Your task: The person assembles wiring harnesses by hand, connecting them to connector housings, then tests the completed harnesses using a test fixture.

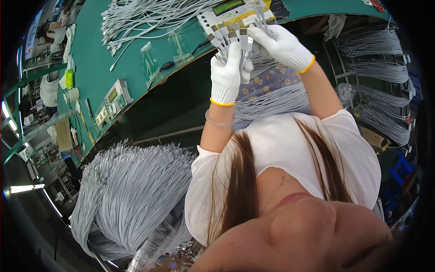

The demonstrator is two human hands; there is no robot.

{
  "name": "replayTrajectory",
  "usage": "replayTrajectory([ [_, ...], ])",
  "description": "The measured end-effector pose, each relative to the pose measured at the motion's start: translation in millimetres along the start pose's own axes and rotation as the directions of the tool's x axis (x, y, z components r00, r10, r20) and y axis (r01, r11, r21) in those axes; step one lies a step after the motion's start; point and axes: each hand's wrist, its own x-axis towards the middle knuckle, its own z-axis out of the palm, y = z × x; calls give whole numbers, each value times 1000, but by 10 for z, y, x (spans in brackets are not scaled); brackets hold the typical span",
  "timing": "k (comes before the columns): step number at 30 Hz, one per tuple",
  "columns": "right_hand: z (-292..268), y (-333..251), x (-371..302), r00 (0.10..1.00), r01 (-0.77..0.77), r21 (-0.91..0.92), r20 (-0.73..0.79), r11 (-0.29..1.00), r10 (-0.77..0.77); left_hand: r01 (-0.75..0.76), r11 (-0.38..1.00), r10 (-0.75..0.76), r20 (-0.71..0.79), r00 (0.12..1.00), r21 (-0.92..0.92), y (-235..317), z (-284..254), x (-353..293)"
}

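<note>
Both of my hands wear white knit gloves with yellow cuffs. My left hand (226, 77) is closed round a fanned bunch of white USB cables (233, 36), their metal plugs pointing up past the thumb. Close beside it, my right hand (281, 45) has its fingers bent round a white cable (261, 20) at the right end of a tester box (206, 20). The fingers hide whether that cable's plug sits in a socket. The box has a lit green display and lies at the table's near edge. More white cables (272, 102) run across my lap over a flowered cloth (265, 84).
A heap of white cables (149, 16) lies on the green table (136, 77), left of the box. A second small device (118, 96) stands farther left. A large cable bundle (140, 195) hangs at lower left; racked cable bundles (371, 45) are at right.
</note>
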Motion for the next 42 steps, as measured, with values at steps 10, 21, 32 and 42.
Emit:
replayTrajectory([
  [10, -193, 74, -152, 980, 129, 264, -184, 956, -81, -31, 999, 27, -101, 995, -42, -35, 4, -25],
  [21, 18, 258, -113, 992, 23, 324, -126, 946, 19, 22, 997, -23, -8, 1000, -69, 19, -101, -44],
  [32, 199, 150, -16, 997, 75, 270, -35, 960, -68, 47, 999, -48, -25, 999, -20, 61, -32, -12],
  [42, 212, 184, 60, 995, 45, 259, -99, 965, -20, 24, 998, -27, -47, 999, -57, -45, -15, 18],
])
